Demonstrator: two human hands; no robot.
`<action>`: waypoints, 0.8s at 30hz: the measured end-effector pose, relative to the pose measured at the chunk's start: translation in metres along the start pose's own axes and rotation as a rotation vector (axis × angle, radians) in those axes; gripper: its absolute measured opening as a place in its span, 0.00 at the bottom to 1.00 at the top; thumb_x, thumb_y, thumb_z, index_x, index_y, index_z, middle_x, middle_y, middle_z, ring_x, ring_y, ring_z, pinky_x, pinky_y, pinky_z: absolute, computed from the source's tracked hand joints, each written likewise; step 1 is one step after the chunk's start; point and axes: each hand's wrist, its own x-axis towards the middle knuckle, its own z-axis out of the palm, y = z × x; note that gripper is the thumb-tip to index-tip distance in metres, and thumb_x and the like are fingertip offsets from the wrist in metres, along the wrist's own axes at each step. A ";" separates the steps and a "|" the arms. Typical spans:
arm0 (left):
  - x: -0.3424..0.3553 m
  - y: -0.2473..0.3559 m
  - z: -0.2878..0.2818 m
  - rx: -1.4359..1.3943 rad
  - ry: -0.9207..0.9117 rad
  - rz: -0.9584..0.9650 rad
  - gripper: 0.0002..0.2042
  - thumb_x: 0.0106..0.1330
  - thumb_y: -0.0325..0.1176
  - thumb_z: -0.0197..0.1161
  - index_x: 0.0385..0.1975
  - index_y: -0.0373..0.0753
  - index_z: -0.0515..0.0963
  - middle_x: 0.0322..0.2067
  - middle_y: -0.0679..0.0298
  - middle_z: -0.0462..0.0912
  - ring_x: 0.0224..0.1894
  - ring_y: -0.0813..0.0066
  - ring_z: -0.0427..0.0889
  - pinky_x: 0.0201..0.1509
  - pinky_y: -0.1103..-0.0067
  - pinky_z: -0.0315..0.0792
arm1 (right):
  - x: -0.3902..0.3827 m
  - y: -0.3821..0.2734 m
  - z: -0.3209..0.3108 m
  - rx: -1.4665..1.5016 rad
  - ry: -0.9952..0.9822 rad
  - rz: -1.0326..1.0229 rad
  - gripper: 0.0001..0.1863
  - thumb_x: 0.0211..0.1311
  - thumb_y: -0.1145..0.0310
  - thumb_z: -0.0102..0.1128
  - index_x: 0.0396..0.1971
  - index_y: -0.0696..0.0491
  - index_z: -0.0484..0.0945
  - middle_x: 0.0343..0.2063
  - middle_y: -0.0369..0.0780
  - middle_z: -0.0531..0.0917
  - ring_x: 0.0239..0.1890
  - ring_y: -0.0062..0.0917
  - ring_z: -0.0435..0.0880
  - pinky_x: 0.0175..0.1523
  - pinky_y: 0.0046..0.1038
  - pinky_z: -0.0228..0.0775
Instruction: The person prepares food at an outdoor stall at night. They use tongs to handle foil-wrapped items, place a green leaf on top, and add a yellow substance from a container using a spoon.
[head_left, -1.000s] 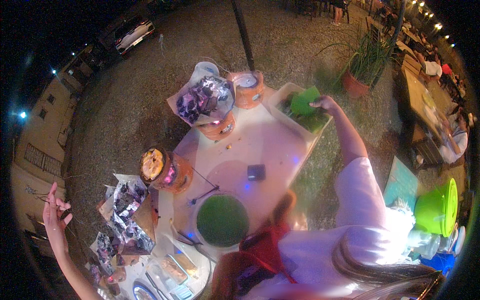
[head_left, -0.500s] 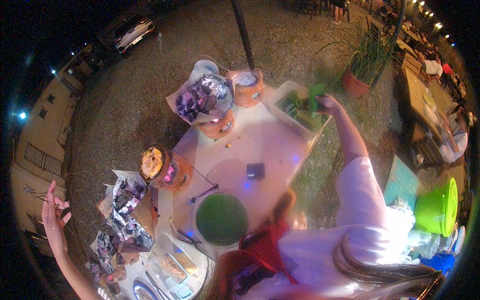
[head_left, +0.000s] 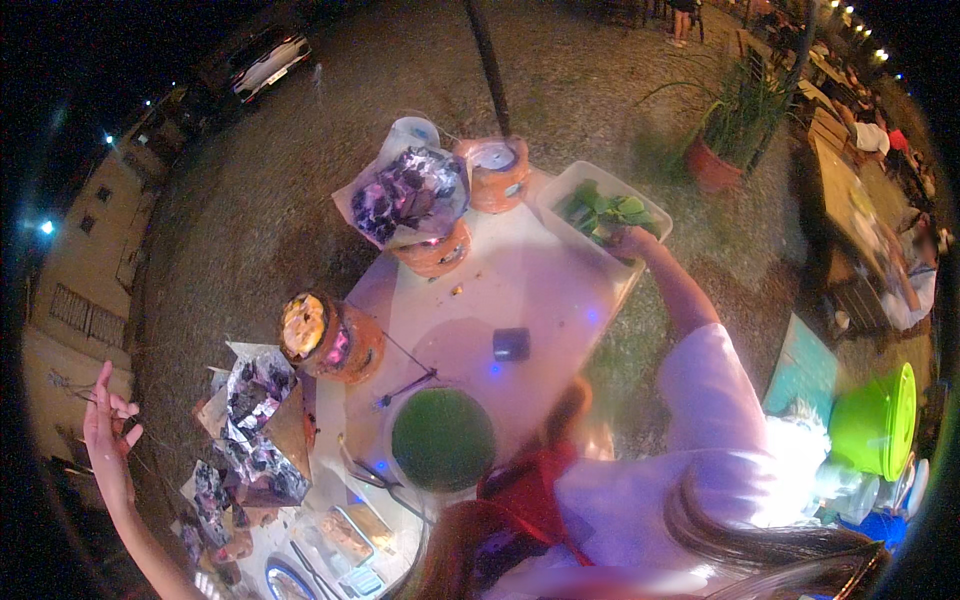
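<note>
Over the near corner of a white plastic tub (head_left: 657, 213), my right hand (head_left: 630, 242) reaches down with its fingers closed at the edge of some large green leaves (head_left: 605, 208); its fingertips are partly hidden. My left hand (head_left: 108, 420) is held out in the air at the far left, index finger stretched up and the others loosely bent, with nothing visible in it. The tub stands on the far right corner of a pale table (head_left: 450, 320). Close to my body, a round container (head_left: 443, 440) shows a dark green surface.
Clay stoves (head_left: 360, 345) stand along the table's left side, one topped with yellow-orange pieces. Charcoal on foil (head_left: 410, 195) tops another. More foil and charcoal (head_left: 262, 390) lie at the left, near a small dark block (head_left: 511, 344). A potted plant (head_left: 715, 165) and a lime-green bucket (head_left: 875, 420) stand at the right.
My right hand has moved down and slightly left, bringing the raised green leaves down into the tub. My left hand has stayed almost still.
</note>
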 end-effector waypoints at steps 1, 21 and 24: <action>-0.001 0.000 -0.001 0.012 0.004 0.011 0.22 0.66 0.49 0.45 0.58 0.48 0.63 0.26 0.77 0.65 0.31 0.90 0.69 0.31 0.92 0.63 | -0.002 -0.002 -0.002 -0.040 0.027 -0.008 0.25 0.40 0.56 0.63 0.41 0.50 0.76 0.38 0.44 0.79 0.42 0.38 0.78 0.47 0.34 0.70; -0.020 0.025 0.014 -0.037 0.077 -0.097 0.22 0.66 0.48 0.46 0.54 0.41 0.66 0.26 0.76 0.69 0.31 0.89 0.73 0.34 0.88 0.70 | -0.077 -0.367 -0.159 0.178 -0.289 -0.993 0.26 0.33 0.63 0.70 0.37 0.58 0.77 0.33 0.45 0.81 0.38 0.31 0.78 0.46 0.29 0.66; -0.013 0.027 0.021 -0.044 0.093 -0.136 0.22 0.66 0.47 0.45 0.54 0.40 0.66 0.25 0.75 0.70 0.31 0.88 0.73 0.35 0.87 0.70 | -0.052 -0.486 -0.136 0.140 0.041 -1.180 0.26 0.35 0.64 0.68 0.40 0.55 0.76 0.38 0.45 0.79 0.42 0.35 0.77 0.49 0.32 0.66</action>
